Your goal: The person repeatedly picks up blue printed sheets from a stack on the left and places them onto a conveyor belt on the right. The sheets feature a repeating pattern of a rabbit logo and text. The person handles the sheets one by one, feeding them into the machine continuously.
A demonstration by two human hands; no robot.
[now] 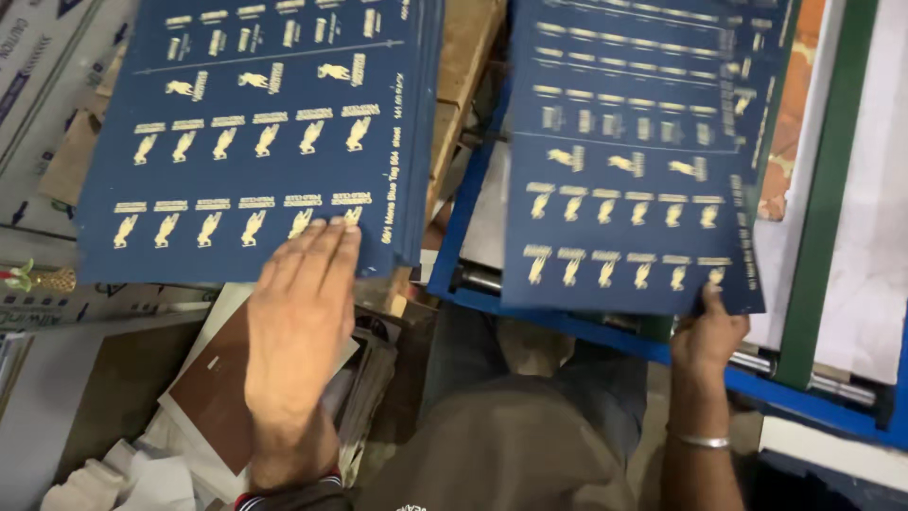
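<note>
A stack of dark blue sheets [255, 132] printed with rows of gold figures lies at upper left. My left hand [301, 322] is flat, fingers together, with its fingertips resting on the near edge of the top sheet. Another dark blue printed sheet [624, 161] lies on a blue-framed machine bed [567, 326] at right. My right hand [705, 331] pinches that sheet's near right corner, thumb on top. A silver bangle [702, 441] circles my right wrist.
Brown and white boards [213, 397] and crumpled paper [123, 478] lie below the left stack. Cardboard boxes [38, 104] fill the far left. A wooden block [463, 57] sits between stack and machine. A green bar [823, 189] and white sheets [875, 189] stand at right.
</note>
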